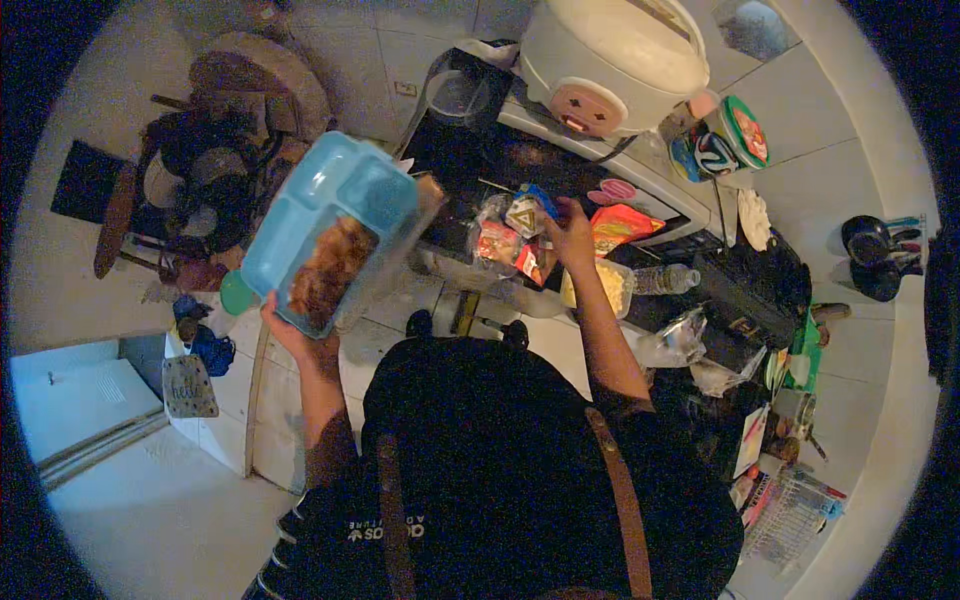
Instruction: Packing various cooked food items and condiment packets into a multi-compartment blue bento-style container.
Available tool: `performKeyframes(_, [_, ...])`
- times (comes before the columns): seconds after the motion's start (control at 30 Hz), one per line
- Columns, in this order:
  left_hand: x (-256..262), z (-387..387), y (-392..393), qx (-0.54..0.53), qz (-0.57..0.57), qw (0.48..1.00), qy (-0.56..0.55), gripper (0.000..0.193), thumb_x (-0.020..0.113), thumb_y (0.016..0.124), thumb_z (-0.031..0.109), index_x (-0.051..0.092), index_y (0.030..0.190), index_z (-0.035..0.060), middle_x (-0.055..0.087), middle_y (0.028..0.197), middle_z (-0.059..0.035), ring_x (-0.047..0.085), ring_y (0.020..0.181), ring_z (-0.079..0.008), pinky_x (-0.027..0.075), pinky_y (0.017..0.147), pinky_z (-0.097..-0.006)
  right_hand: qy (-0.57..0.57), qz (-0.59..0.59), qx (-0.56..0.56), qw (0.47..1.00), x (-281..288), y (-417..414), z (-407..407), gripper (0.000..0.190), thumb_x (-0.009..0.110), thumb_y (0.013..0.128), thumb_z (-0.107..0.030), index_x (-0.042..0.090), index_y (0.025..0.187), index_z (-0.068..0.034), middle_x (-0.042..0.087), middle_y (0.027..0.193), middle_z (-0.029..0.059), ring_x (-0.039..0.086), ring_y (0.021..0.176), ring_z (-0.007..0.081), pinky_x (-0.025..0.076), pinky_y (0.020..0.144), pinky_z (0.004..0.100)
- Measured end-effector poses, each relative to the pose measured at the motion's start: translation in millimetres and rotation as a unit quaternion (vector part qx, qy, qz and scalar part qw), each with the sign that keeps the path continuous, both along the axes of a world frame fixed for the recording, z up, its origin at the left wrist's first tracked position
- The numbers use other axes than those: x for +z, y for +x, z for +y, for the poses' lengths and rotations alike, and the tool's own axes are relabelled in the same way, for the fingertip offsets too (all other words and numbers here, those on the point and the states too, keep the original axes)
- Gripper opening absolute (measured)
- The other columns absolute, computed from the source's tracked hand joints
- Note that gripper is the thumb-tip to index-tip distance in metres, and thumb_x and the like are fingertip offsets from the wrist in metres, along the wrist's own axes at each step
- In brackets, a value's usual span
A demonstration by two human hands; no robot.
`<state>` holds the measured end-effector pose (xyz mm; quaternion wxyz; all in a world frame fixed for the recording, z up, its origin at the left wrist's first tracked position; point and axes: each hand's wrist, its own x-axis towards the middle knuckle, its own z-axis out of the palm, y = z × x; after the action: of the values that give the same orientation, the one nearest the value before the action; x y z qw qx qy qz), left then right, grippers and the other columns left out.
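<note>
My left hand point(301, 341) holds a light blue compartment food tray point(266, 251) by its near edge, up and tilted over the left side. Brown contents point(334, 266), too blurred to name, show in its large compartment. My right hand point(574, 236) is over the dark counter, its fingers at the edge of a blue and white packet point(527, 214). Whether they grip that packet is not clear. Red packets point(501, 244) in clear plastic lie beside it. To the right are a red and yellow packet point(626, 225) and a clear tub of yellowish contents point(611, 289).
A white rice cooker point(622, 60) stands at the back. A clear plastic bottle point(667, 280) lies right of the tub, near crumpled plastic bags point(679, 337). Dark pots point(199, 180) crowd the left side. Ladles point(870, 247) hang on the right wall; a wire basket point(787, 517) is lower right.
</note>
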<state>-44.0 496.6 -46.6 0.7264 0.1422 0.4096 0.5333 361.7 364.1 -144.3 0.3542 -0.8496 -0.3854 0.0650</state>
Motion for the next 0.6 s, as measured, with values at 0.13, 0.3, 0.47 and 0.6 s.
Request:
performKeyframes(0.13, [8,-13,7,-0.014,0.011,1.0,-0.002,0.058,0.048,0.088,0.047,0.047,0.128,0.0059,0.056,0.125,-0.0113,0.056,0.114,-0.0297,0.044,0.096,-0.0455,0.078,0.079,0.003,0.994,18,-17,-24,0.039,0.069,0.081,-0.012,0.056,0.115,0.002,0.065,0.099,0.0188,0.066,0.086,0.0262,0.051,0.077,0.0355])
performKeyframes(0.3, [-20,-1,-10,-0.027,0.008,1.0,-0.01,0.059,0.047,0.088,0.047,0.047,0.129,0.0052,0.054,0.126,-0.0123,0.055,0.115,-0.0299,0.044,0.097,-0.045,-0.022,-0.074,0.104,0.992,30,-33,-33,0.041,0.065,0.08,-0.005,0.057,0.119,0.001,0.065,0.102,0.0224,0.065,0.091,0.0338,0.052,0.078,0.0379])
performKeyframes(0.47, [-6,-15,12,-0.024,0.108,0.992,0.054,0.057,0.047,0.088,0.048,0.05,0.126,0.0059,0.054,0.127,-0.013,0.051,0.119,-0.0289,0.043,0.099,-0.0442,-0.136,-0.011,0.087,0.987,10,-39,-28,0.042,0.065,0.08,-0.007,0.054,0.12,0.001,0.062,0.107,0.0244,0.058,0.104,0.041,0.05,0.084,0.0448])
performKeyframes(0.6, [-26,-15,7,-0.072,0.309,0.92,0.23,0.055,0.05,0.089,0.045,0.046,0.128,0.0064,0.052,0.127,-0.0133,0.05,0.12,-0.0296,0.043,0.1,-0.0456,-0.197,-0.052,0.11,0.973,-9,-30,-19,0.048,0.063,0.08,-0.009,0.048,0.124,0.002,0.054,0.119,0.0275,0.05,0.113,0.0456,0.048,0.089,0.0475])
